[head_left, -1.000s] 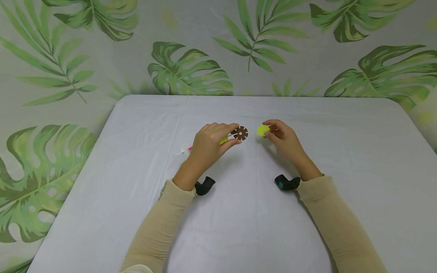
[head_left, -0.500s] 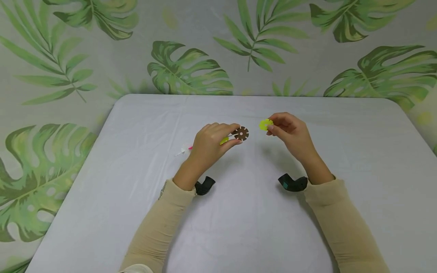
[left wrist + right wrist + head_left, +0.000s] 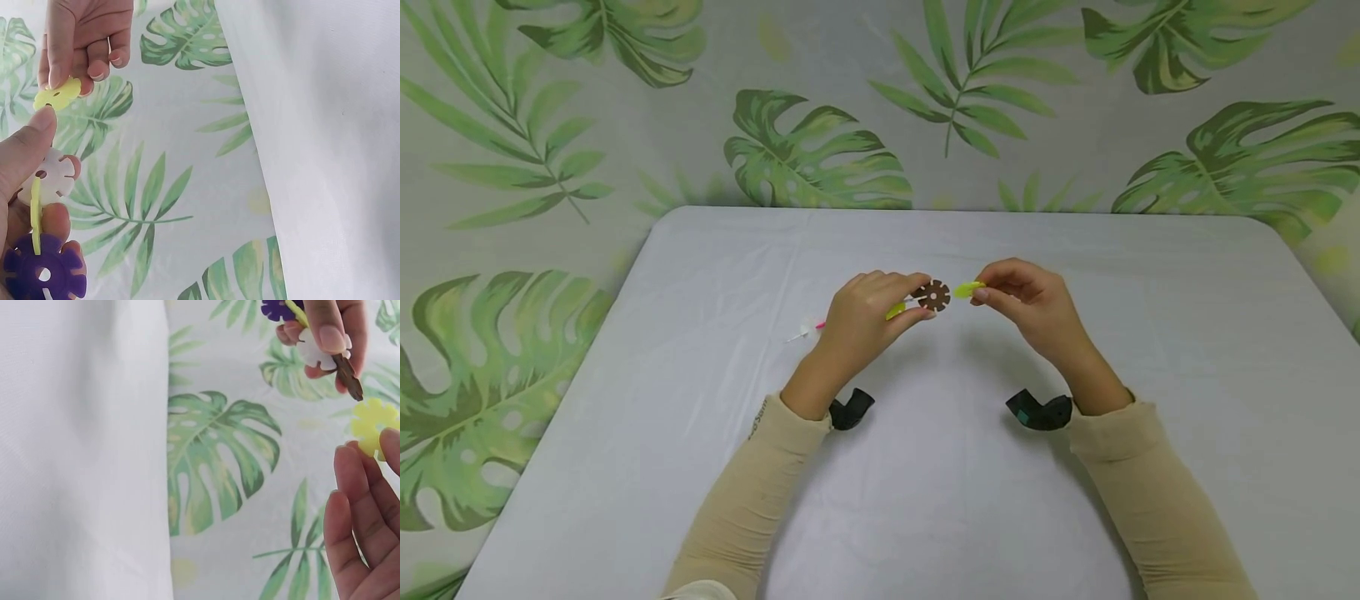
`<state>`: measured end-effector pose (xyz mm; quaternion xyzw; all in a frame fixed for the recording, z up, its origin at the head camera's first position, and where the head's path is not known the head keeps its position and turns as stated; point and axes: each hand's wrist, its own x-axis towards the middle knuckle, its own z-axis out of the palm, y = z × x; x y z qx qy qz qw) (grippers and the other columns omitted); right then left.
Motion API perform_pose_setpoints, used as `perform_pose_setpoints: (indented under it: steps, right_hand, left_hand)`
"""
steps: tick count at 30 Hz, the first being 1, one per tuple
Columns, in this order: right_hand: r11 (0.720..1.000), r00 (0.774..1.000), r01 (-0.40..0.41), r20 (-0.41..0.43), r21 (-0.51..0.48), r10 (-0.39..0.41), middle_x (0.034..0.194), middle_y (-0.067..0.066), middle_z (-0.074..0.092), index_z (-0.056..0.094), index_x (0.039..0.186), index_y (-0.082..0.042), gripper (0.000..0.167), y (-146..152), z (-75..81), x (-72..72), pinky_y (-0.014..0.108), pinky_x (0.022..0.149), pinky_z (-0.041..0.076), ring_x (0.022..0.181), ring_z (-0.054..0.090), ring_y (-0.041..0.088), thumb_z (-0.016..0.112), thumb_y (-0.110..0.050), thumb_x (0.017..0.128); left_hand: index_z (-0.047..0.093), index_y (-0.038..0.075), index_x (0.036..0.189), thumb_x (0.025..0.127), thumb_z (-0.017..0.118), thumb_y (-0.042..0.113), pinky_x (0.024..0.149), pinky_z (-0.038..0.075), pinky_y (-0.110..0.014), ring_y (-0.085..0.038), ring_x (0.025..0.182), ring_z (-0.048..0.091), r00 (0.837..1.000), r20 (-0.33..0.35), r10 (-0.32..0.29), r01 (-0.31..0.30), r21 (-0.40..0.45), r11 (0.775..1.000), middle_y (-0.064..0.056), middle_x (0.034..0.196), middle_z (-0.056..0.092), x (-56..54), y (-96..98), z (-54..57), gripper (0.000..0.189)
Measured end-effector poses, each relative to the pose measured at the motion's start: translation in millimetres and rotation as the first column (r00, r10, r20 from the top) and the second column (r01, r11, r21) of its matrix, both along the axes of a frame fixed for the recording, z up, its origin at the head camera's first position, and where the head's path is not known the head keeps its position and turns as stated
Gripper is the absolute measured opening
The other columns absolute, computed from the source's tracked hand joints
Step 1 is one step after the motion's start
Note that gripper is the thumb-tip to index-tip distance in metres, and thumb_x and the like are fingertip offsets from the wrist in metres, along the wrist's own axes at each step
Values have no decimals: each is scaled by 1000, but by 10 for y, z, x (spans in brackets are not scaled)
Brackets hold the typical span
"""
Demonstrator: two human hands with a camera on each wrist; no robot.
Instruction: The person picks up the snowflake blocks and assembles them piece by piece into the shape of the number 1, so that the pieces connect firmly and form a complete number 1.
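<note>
My left hand [image 3: 867, 318] pinches a chain of interlocked notched plastic discs above the table. At the chain's right end a brown disc [image 3: 935, 296] shows its flat face between thumb and fingers. Behind it come a white disc [image 3: 61, 180], a yellow linking disc [image 3: 35, 215] and a purple disc [image 3: 69, 274]. Pink and white pieces [image 3: 808, 330] stick out left of the hand, which hides the chain's middle. My right hand [image 3: 1033, 300] pinches a loose yellow disc [image 3: 967, 289], turned nearly edge-on in the head view, just right of the brown disc with a small gap.
A white cloth covers the table [image 3: 940, 500]. Black wrist devices, a left one [image 3: 852, 409] and a right one [image 3: 1037, 411], jut inward from the sleeves. Behind the table's far edge hangs a leaf-patterned backdrop [image 3: 820, 158].
My right hand first drew up and to the right, then came back down and leftward, tilting the yellow disc from face-on to edge-on beside the brown disc. The left hand barely moved.
</note>
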<state>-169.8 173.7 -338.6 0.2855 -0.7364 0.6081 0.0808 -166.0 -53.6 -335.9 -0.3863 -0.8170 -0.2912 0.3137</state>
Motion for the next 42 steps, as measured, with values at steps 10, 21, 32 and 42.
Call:
perform_pose_setpoints:
  steps: [10,21,32,42]
  right_hand:
    - [990,988,88,-139,110,-72,82,8,65,65,87,1,13,-63,16,56,22,66,46,75,59,11,65,8,76]
    - [993,972,85,-224,84,-64,81,9,66,67,86,3,18,-115,-59,30,22,68,47,73,58,12,65,14,72]
    - [999,986,41,-160,13,-38,88,11,60,59,93,8,18,-97,-48,15,22,69,45,78,56,14,62,13,76]
    - [988,996,20,-78,-152,-32,97,12,59,57,103,12,21,-25,97,42,24,73,48,83,56,21,58,10,82]
  left_hand:
    - [67,5,99,73,74,23,66,44,-24,-13,73,58,1000,24,-15,15,4,1000,-1,88,67,16,27,-8,33]
    - [67,4,99,72,74,22,67,44,-22,-13,74,59,998,54,-29,29,-1,1000,-2,87,67,24,69,-36,34]
    - [60,0,108,75,73,20,77,43,-21,-15,85,58,980,190,-67,57,61,997,-5,91,64,33,85,-25,41]
    - [51,1,110,89,57,11,76,44,-22,-15,89,55,838,447,-313,186,305,934,-7,103,55,101,181,-29,24]
